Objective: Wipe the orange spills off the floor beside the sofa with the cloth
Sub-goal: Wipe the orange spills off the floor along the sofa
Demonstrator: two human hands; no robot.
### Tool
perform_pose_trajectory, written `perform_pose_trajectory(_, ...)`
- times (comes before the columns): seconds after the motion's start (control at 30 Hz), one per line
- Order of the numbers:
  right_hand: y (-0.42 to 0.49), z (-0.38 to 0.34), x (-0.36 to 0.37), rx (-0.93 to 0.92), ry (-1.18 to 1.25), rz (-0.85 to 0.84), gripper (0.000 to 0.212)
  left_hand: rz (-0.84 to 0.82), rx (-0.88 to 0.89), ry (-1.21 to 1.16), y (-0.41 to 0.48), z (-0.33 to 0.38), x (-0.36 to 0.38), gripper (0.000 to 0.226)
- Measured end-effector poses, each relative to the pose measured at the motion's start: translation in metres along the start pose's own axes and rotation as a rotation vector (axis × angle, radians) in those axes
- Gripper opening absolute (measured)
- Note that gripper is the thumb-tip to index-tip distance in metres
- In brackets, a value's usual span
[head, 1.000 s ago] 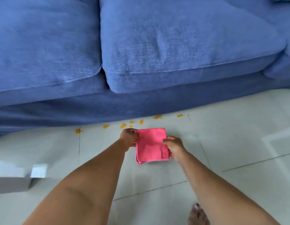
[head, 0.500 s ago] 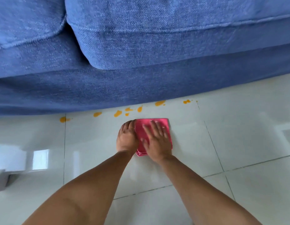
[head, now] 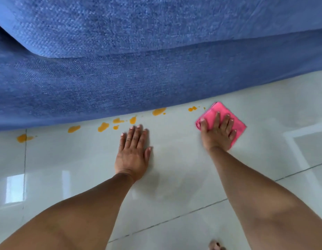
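A folded pink cloth (head: 236,121) lies flat on the pale tiled floor (head: 174,177), just right of the rightmost orange drops (head: 192,108). My right hand (head: 218,131) presses down on it with fingers spread. Several orange spills (head: 158,111) run in a row along the foot of the blue sofa (head: 138,69), out to a blot at the far left (head: 23,138). My left hand (head: 134,150) rests flat on the bare tile, fingers apart, its fingertips just below the middle spills. It holds nothing.
The sofa front fills the whole upper half and overhangs the spills. Dark grout lines cross the glossy tiles. A bare foot (head: 216,245) shows at the bottom edge.
My right hand slid the cloth to the right, up to the rightmost drops. My left hand came off the cloth and now lies flat on the floor. The view dropped closer to the floor.
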State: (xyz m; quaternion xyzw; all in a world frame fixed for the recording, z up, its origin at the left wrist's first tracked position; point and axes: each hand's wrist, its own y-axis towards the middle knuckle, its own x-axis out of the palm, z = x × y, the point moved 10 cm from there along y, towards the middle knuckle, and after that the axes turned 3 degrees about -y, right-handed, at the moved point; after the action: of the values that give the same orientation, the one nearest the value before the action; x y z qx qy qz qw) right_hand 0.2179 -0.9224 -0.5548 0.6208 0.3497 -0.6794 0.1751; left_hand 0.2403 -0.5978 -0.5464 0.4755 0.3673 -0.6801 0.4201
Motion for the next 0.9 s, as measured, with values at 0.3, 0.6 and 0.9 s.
perform_pose_trajectory(0.3, -0.03, -0.162, -0.001, -0.445, -0.084, 0.034, 0.061, 0.047, 0.031, 0.005, 0.001, 0.001, -0.002, 0.058)
perform_pose_trajectory(0.6, -0.021, -0.044, -0.004, -0.384, -0.139, 0.086, 0.063, 0.063, 0.027, 0.005, 0.0, 0.001, -0.003, 0.057)
perform_pose_trajectory(0.9, -0.112, -0.19, 0.02, -0.742, -0.099, 0.021, 0.061, 0.063, 0.01, -0.061, 0.001, -0.002, -0.007, 0.063)
